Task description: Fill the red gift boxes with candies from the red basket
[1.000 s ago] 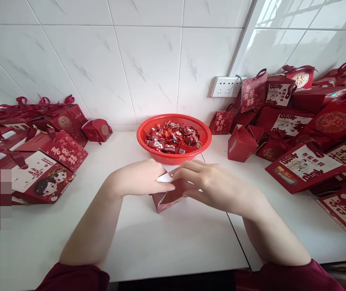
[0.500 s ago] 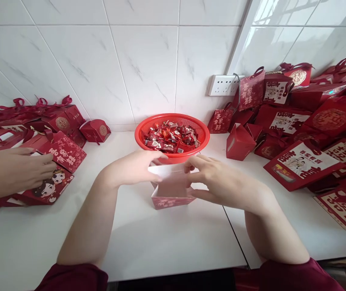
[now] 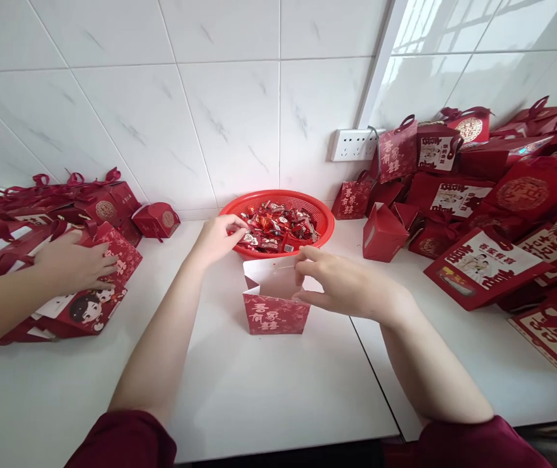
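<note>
An open-topped red gift box [image 3: 278, 315] with white lettering on its front and a pale inside stands upright on the white table. My right hand [image 3: 329, 276] grips its upper right edge with bent fingers. Over the near left rim of the red plastic basket [image 3: 325, 244] is my left hand [image 3: 222, 237], empty, its thumb and fingers apart. Several small wrapped sweets [image 3: 278, 227], mostly red, fill the basket just below those fingertips.
Another person's hand [image 3: 76, 260] lies on a heap of red gift boxes [image 3: 88, 315] at the left. At the right is a bigger pile of gift boxes [image 3: 490, 266]. A socket strip [image 3: 355, 144] is fixed to the tiled wall. A dark seam runs across the table.
My left hand has left the box and moved up and left to the basket. The box now sits upright with its front showing. The other person's hand has shifted slightly right over the boxes.
</note>
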